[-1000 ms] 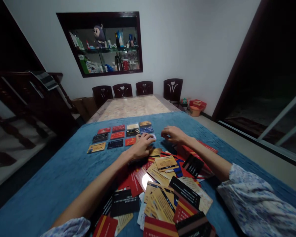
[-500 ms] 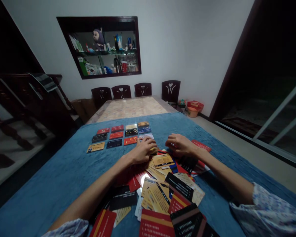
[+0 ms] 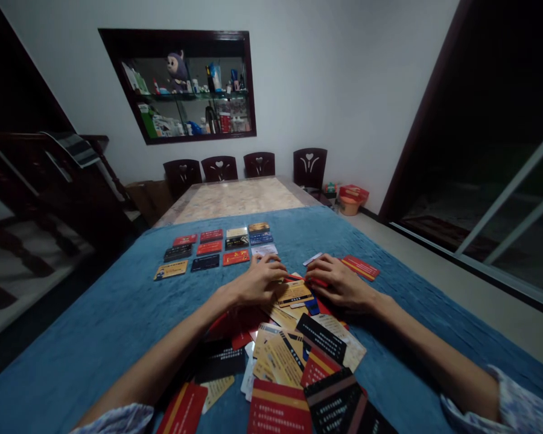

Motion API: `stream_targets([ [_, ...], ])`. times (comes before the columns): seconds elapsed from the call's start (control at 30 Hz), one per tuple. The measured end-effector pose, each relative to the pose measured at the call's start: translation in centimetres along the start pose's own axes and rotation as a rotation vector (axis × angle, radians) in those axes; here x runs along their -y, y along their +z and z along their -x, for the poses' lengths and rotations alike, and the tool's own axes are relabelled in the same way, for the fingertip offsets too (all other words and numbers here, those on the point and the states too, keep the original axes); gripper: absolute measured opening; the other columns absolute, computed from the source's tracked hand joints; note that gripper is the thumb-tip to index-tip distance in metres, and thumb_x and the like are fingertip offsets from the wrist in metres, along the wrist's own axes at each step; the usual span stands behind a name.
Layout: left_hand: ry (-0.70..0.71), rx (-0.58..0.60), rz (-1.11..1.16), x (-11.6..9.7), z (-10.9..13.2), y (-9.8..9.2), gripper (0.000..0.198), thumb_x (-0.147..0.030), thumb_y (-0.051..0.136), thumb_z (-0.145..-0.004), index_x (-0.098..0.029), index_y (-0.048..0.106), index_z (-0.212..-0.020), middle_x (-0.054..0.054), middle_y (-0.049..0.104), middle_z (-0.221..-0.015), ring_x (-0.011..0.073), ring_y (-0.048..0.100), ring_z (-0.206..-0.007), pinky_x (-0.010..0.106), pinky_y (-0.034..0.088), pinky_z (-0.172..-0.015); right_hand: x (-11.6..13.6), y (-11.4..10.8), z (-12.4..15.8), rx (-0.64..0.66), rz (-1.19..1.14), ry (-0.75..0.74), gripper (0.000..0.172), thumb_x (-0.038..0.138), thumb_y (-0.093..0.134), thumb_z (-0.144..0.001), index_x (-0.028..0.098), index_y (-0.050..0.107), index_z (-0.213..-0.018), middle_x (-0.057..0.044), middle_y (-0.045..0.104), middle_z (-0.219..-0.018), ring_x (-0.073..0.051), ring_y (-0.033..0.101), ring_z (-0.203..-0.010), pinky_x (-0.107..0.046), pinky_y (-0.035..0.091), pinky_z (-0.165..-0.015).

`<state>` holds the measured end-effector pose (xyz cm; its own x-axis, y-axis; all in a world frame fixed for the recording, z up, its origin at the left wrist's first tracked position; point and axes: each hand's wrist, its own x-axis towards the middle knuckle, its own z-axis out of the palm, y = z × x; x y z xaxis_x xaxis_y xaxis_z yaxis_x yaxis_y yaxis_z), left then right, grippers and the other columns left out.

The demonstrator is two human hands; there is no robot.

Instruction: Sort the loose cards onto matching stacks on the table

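My left grip [image 3: 259, 279] and right grip [image 3: 344, 283] curl half-closed over the card pile [image 3: 278, 355]; any hold I can't tell. Best I press lightly, evenly.

Red, gold and black cards [image 3: 280, 360] overlap in a heap; others [image 3: 209, 248] in rows

A blue cloth [image 3: 117, 319] covers the near part of the counter [image 3: 242, 194], whose pale, stone-patterned top shows at the far end. Four dark chairs [image 3: 309, 169] with cut-out backs stand beyond it. A dark-framed wall cabinet [image 3: 176, 39] holds a purple soft toy [image 3: 176, 72] on its glass shelf among bottles and tubes. At left, a striped cloth [image 3: 75, 149] hangs over a wooden railing [image 3: 9, 138], near a brown box [image 3: 149, 199]. An orange bucket [image 3: 349, 207] sits on the floor at right.
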<state>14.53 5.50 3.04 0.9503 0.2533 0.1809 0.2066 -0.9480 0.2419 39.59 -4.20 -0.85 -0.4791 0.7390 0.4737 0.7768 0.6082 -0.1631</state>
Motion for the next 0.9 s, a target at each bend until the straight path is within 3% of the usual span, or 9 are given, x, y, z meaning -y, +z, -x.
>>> stream_targets([
  [0.3,0.047,0.078,0.006,-0.8,0.2,-0.4,0.015,-0.015,0.057,-0.086,-0.021,0.07,-0.082,0.003,0.071,-0.109,0.0283,0.043,-0.125,0.049,0.027,-0.104,1.0,0.1,0.3,0.044,-0.015,0.0,0.025,0.03,0.053,-0.095,0.021,0.069,-0.112,-0.011,0.069,-0.111,-0.025,0.051,-0.106,-0.049,0.043,-0.098],
  [0.47,0.093,0.091,-0.022,-1.0,0.1,-0.1,0.014,-0.017,0.061,-0.083,-0.019,0.064,-0.069,0.003,0.071,-0.099,0.0264,0.048,-0.117,0.044,0.028,-0.1,1.3,0.6,0.4,0.076,0.012,0.011,0.025,0.032,0.052,-0.096,0.022,0.07,-0.111,-0.01,0.069,-0.112,-0.026,0.05,-0.105,-0.048,0.043,-0.096],
  [0.9,0.022,0.138,-0.059,-1.1,0.0,0.4,0.016,-0.023,0.059,-0.085,-0.015,0.058,-0.071,0.007,0.066,-0.1,0.0236,0.056,-0.098,0.04,0.034,-0.088,1.3,1.0,0.6,0.07,-0.005,0.042,0.028,0.035,0.054,-0.096,0.02,0.07,-0.113,-0.012,0.071,-0.108,-0.026,0.053,-0.103,-0.048,0.045,-0.093],
])
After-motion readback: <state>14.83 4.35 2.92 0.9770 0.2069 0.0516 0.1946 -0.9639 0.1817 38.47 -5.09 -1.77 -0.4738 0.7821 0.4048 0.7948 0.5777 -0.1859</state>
